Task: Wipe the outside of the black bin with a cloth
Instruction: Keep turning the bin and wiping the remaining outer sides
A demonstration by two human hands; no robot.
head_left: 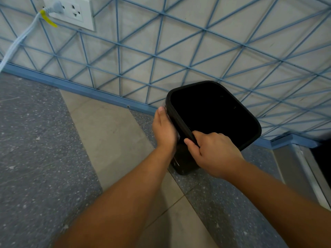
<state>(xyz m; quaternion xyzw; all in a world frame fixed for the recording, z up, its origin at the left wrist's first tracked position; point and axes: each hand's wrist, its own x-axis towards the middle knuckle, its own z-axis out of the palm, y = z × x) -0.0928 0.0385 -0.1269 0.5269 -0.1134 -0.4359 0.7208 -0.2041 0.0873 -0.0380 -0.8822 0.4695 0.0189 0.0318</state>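
Observation:
The black bin [232,126] stands on the floor close to the wall, its open mouth facing up toward me. My right hand [213,151] grips the near rim, thumb outside and fingers curled over the edge. My left hand [163,129] lies flat against the bin's left outer side with the fingers hidden between palm and bin. A thin pale edge shows at the palm; whether that is a cloth I cannot tell.
A wall [197,42] with a blue line pattern rises right behind the bin, with a blue skirting [89,90] along its foot. A socket [71,11] with a plugged grey cable [19,40] is at the top left. A metal frame [304,169] stands at right.

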